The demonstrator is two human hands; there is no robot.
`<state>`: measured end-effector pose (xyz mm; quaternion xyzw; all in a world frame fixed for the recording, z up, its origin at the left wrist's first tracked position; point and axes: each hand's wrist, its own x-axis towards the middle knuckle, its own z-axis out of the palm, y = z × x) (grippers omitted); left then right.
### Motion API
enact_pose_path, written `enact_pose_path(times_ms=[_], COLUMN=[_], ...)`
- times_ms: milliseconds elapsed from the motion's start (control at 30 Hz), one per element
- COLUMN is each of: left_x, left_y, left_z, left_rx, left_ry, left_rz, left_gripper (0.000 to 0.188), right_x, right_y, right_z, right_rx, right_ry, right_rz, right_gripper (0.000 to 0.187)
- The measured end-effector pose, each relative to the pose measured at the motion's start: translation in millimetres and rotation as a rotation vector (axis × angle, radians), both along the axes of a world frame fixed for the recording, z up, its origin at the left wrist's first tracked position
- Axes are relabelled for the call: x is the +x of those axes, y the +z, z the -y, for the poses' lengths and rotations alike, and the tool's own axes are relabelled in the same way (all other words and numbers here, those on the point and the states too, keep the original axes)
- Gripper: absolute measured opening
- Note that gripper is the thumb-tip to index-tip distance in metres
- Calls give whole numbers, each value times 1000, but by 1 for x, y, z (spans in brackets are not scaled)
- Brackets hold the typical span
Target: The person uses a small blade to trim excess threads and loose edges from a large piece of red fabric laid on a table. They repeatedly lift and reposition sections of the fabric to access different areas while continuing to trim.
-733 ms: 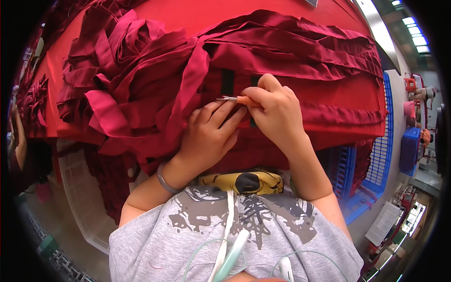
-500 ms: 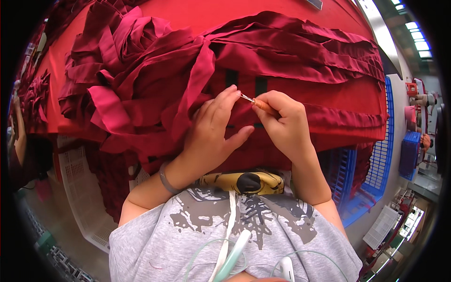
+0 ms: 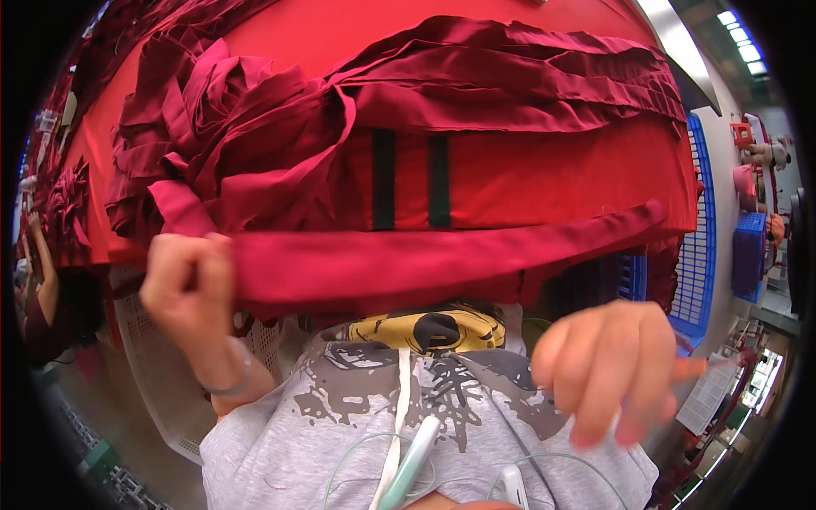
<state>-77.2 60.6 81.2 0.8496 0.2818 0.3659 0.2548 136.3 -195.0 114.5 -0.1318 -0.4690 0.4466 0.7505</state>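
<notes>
My left hand is closed on the left end of a dark red fabric strip. The strip stretches to the right along the table's near edge, its far-right end loose and blurred by motion. Lower right, my right hand hangs in front of my shirt, away from the strip, its fingers curled and smeared. An orange-handled tool sticks out on its right side; its thin metal tip cannot be made out now. Beyond my left hand lies a tangled heap of the same strips.
Layered strips run rightward over the red-covered table, which has two dark bands. A blue plastic basket stands at the right, a white crate at the lower left. Another person's arm shows at far left.
My hands have parted: the left moved left and took the strip's end, the right swung down and right with the tool. The strip is pulled toward me, uncovering the dark bands.
</notes>
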Motion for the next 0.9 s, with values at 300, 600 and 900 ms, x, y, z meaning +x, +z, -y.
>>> enact_pose_path(times_ms=[300, 600, 900], left_x=[15, 186, 138], left_y=[28, -68, -8], left_z=[-27, 63, 40], left_rx=[872, 452, -340], left_ry=[354, -462, -676], left_rz=[96, -260, -285], left_gripper=[21, 17, 16], right_x=[-23, -16, 20], right_y=[21, 14, -71], right_z=[1, 18, 17], right_rx=[180, 246, -952], right_ry=[14, -43, -356], right_rz=[-23, 29, -586], right_gripper=[32, 35, 29])
